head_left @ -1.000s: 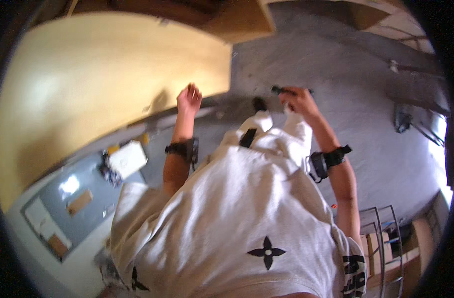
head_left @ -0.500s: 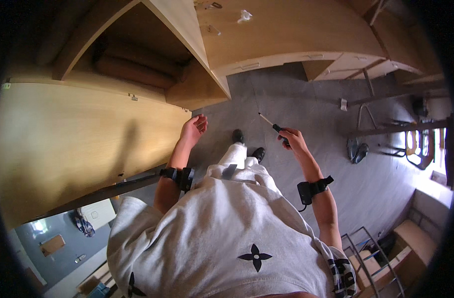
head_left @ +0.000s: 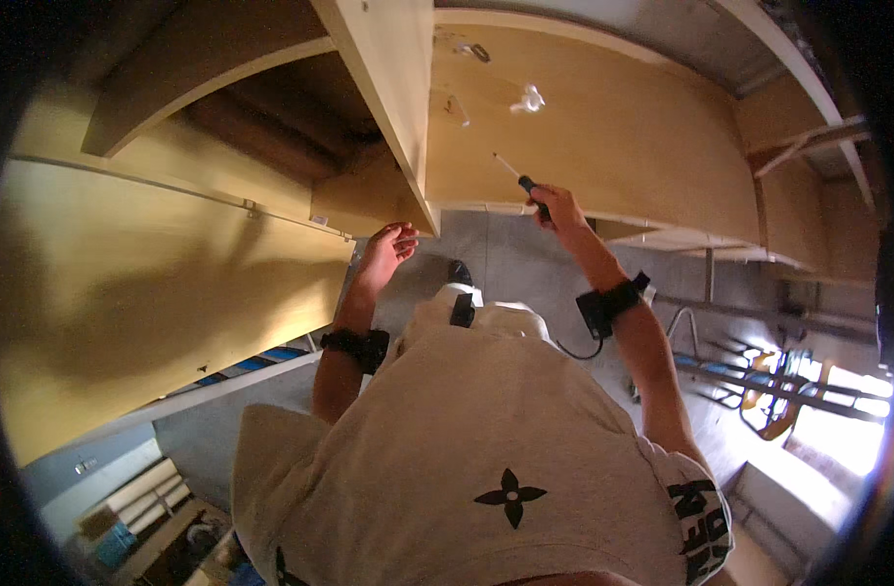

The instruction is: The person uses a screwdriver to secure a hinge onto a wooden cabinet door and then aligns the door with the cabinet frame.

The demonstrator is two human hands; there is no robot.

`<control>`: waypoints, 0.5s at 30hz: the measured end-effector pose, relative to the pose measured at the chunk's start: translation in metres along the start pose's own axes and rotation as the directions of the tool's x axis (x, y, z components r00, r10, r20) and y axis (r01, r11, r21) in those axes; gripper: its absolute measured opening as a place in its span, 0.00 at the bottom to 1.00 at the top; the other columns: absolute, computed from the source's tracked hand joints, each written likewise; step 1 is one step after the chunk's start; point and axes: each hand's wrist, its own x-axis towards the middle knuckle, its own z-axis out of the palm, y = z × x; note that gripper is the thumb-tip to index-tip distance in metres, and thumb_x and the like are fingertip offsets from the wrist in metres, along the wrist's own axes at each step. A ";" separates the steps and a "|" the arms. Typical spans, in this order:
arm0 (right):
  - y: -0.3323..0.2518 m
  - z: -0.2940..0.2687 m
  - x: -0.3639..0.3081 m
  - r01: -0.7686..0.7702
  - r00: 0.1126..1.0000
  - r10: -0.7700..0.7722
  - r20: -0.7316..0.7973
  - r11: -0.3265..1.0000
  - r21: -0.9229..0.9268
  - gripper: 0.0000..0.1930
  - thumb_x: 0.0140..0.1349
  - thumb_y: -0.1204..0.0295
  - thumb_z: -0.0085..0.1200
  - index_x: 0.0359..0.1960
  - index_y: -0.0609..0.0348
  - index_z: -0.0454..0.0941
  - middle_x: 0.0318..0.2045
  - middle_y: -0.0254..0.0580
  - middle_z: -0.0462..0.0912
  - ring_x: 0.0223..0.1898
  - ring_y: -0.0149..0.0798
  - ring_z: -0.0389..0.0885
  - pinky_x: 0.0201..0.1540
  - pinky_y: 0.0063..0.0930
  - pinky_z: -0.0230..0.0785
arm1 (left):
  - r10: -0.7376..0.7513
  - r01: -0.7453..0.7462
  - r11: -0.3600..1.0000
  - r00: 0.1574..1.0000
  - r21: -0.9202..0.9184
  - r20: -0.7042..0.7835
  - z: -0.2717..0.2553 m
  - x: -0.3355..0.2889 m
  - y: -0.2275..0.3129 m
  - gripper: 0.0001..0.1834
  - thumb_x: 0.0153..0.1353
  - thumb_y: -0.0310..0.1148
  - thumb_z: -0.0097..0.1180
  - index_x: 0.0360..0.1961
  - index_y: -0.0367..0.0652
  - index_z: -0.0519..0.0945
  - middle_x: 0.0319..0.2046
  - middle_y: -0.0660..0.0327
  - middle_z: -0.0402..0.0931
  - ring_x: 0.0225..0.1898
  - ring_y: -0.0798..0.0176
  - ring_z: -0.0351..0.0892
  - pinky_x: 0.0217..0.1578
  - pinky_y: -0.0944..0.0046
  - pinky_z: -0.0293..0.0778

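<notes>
A screwdriver (head_left: 531,188) with a dark handle and a thin metal shaft is in my right hand (head_left: 560,209). Its tip points up and left, over the near part of a wooden desk top (head_left: 623,146). My left hand (head_left: 389,245) holds nothing; its fingers are loosely curled and apart, close to the lower corner of a wooden cabinet (head_left: 388,107). Left of that hand, a wide wooden door panel (head_left: 173,293) hangs on small hinges. Whether the screwdriver's tip touches the desk cannot be made out.
On the desk lie a crumpled white item (head_left: 528,99) and a small dark metal piece (head_left: 479,52). The cabinet's dark inside opens at upper left. Metal bars (head_left: 760,386) and a bright window stand on the right. My dark shoe (head_left: 459,272) is on the grey floor.
My view has shifted forward, so more of the desk shows. My right hand has brought the screwdriver from above the floor to over the desk's edge. The left hand stays by the cabinet.
</notes>
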 end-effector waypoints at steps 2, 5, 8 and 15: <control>-0.017 -0.004 0.050 0.043 0.998 -0.039 0.039 0.993 -0.107 0.10 0.59 0.67 0.51 0.32 0.62 0.76 0.21 0.36 0.74 0.15 0.29 0.71 0.17 0.24 0.62 | 0.031 -0.031 1.000 0.998 -0.002 -0.061 0.001 0.000 -0.001 0.13 0.63 0.38 0.46 0.44 0.44 0.75 0.39 0.59 0.78 0.40 0.62 0.76 0.41 0.62 0.71; -0.023 -0.003 0.153 0.145 0.989 -0.133 0.065 0.961 -0.237 0.11 0.58 0.66 0.53 0.34 0.63 0.75 0.21 0.37 0.74 0.17 0.30 0.73 0.15 0.25 0.62 | 0.125 -0.136 0.989 0.978 -0.057 -0.167 0.000 0.000 -0.020 0.14 0.64 0.38 0.46 0.47 0.44 0.74 0.41 0.59 0.77 0.42 0.62 0.76 0.41 0.63 0.71; -0.010 -0.012 0.266 0.045 0.999 -0.038 0.027 0.937 -0.346 0.12 0.57 0.65 0.53 0.36 0.62 0.74 0.23 0.37 0.74 0.17 0.32 0.74 0.14 0.26 0.61 | 0.165 -0.212 0.968 0.942 -0.136 -0.293 0.006 -0.003 -0.053 0.17 0.63 0.40 0.47 0.49 0.42 0.73 0.44 0.59 0.75 0.41 0.61 0.75 0.42 0.62 0.72; -0.017 0.012 0.349 0.203 0.975 -0.138 0.174 0.875 -0.440 0.09 0.54 0.67 0.54 0.29 0.60 0.74 0.14 0.36 0.72 0.11 0.30 0.71 0.11 0.27 0.60 | 0.172 -0.416 0.881 0.725 -0.225 -0.667 0.011 -0.131 -0.130 0.18 0.62 0.41 0.50 0.50 0.44 0.73 0.45 0.59 0.75 0.43 0.61 0.73 0.44 0.61 0.70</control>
